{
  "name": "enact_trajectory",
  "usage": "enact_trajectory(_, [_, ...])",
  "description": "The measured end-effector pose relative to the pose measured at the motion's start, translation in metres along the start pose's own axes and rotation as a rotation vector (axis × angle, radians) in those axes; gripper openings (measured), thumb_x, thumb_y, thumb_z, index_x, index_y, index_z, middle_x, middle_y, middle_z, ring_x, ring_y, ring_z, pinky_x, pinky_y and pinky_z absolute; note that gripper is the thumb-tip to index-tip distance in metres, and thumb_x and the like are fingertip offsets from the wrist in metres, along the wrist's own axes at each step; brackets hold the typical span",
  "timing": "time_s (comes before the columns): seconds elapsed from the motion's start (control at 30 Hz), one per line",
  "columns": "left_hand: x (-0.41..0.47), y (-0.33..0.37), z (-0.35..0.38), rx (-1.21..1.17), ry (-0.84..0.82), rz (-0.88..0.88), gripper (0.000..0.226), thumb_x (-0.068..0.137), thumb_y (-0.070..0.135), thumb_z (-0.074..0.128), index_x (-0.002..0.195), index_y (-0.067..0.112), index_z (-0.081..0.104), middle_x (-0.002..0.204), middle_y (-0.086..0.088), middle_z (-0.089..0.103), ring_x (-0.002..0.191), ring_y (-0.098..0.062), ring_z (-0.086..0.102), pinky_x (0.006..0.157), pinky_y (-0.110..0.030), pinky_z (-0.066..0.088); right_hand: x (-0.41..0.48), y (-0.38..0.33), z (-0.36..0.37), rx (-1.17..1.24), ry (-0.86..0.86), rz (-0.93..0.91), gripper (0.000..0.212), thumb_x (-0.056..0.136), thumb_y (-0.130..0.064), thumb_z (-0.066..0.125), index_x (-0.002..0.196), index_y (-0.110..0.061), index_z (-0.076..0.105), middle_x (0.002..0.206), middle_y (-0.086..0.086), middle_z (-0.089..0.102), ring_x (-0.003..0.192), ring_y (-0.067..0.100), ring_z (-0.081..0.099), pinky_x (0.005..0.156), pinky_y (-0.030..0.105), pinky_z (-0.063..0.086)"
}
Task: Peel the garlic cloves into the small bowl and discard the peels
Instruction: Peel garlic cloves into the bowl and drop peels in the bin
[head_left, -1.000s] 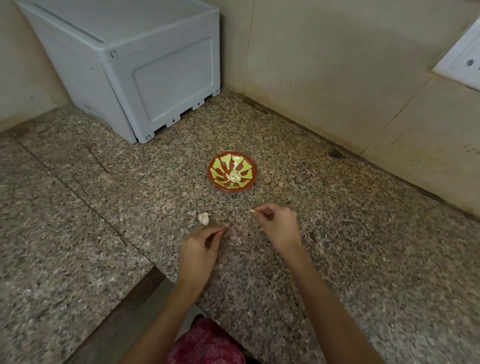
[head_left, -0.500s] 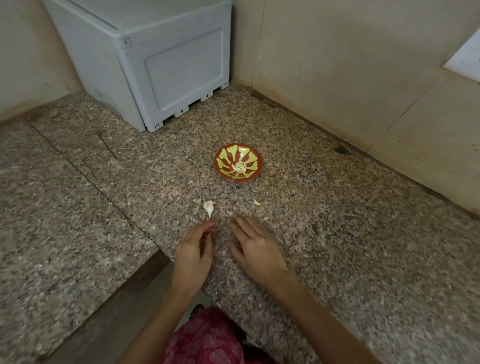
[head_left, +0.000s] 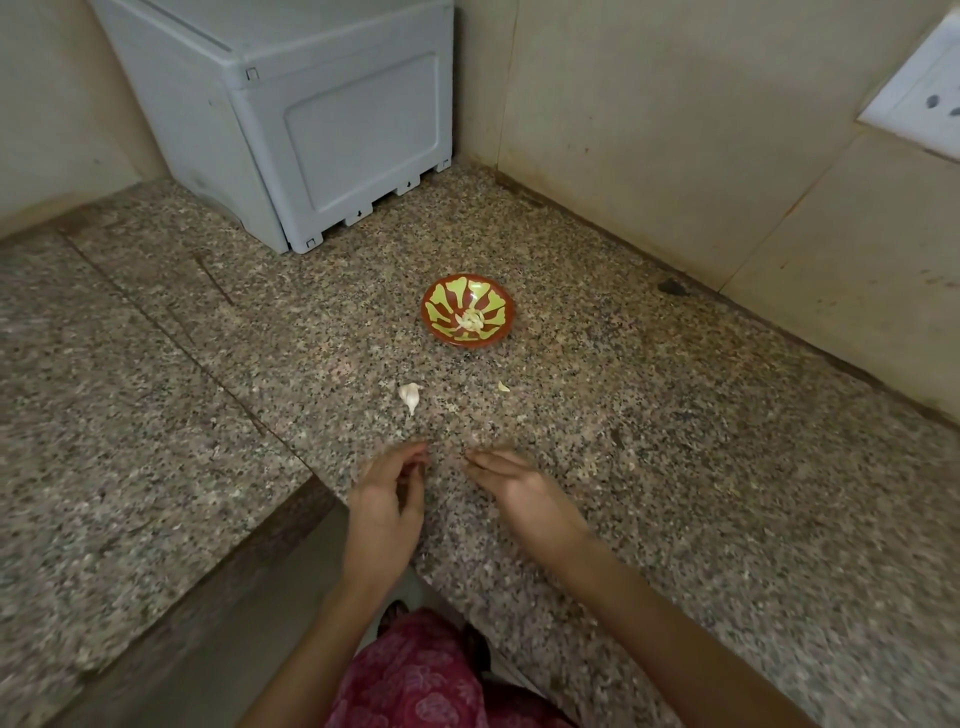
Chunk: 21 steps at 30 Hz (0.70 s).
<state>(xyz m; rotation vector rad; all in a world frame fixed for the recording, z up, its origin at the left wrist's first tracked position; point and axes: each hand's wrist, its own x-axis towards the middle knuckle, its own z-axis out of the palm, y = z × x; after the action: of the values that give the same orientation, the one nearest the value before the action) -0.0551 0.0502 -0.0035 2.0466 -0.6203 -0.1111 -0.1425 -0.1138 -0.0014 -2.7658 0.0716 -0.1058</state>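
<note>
A small red bowl with a yellow-green pattern stands on the speckled granite counter and holds several peeled cloves. One unpeeled garlic clove lies in front of the bowl. A small pale scrap lies to its right. My left hand rests on its side near the counter's edge, fingers loosely curved, and I see nothing in it. My right hand lies low over the counter with straight fingers pointing left. Both hands are well short of the clove.
A grey-blue plastic box fills the back corner. Tiled walls close the back and right, with a white socket at upper right. A dark spot sits by the wall. The counter's edge steps inward just left of my left hand.
Both hands have drawn back toward me, away from the clove. My right hand let go of the small scrap, which now lies on the counter, and its fingers flattened out.
</note>
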Motion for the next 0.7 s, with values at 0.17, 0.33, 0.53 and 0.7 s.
enact_trajectory(0.17, [-0.008, 0.002, 0.0, 0.028, 0.018, 0.007, 0.033, 0.089, -0.007, 0.058, 0.115, 0.011, 0.066, 0.112, 0.007, 0.064, 0.102, -0.003, 0.058, 0.094, -0.009, 0.04, -0.002, 0.003, -0.003, -0.069, -0.042, -0.063, 0.062, 0.072, 0.022, 0.064, 0.125, -0.009, 0.063, 0.132, 0.008, 0.061, 0.133, 0.028, 0.05, 0.099, 0.039, 0.054])
enact_trajectory(0.33, [-0.007, 0.005, 0.007, 0.042, -0.017, 0.02, 0.031, 0.088, -0.007, 0.06, 0.109, 0.013, 0.069, 0.103, 0.007, 0.067, 0.088, 0.003, 0.061, 0.081, -0.004, 0.043, 0.004, 0.004, -0.015, 0.158, 0.007, 0.223, 0.029, 0.094, -0.003, 0.058, 0.119, -0.015, 0.066, 0.115, -0.001, 0.064, 0.089, -0.001, 0.064, 0.075, 0.019, 0.056])
enact_trajectory(0.53, [0.018, 0.001, 0.037, 0.163, -0.14, 0.055, 0.031, 0.085, 0.012, 0.068, 0.115, 0.021, 0.068, 0.11, 0.01, 0.061, 0.104, -0.012, 0.053, 0.093, -0.032, 0.047, 0.0, 0.027, -0.04, 1.173, 0.258, 0.901, 0.017, 0.083, -0.004, 0.073, 0.096, -0.015, 0.076, 0.093, -0.003, 0.077, 0.088, 0.01, 0.072, 0.084, 0.026, 0.057])
enact_trajectory(0.7, [0.035, 0.002, 0.053, 0.338, -0.214, 0.215, 0.051, 0.078, 0.045, 0.07, 0.125, 0.027, 0.063, 0.109, 0.004, 0.055, 0.102, -0.016, 0.045, 0.082, -0.032, 0.038, -0.009, 0.03, -0.053, 1.605, 0.382, 1.022, 0.021, 0.083, 0.011, 0.065, 0.101, 0.002, 0.071, 0.099, 0.013, 0.076, 0.095, 0.021, 0.073, 0.083, 0.027, 0.06])
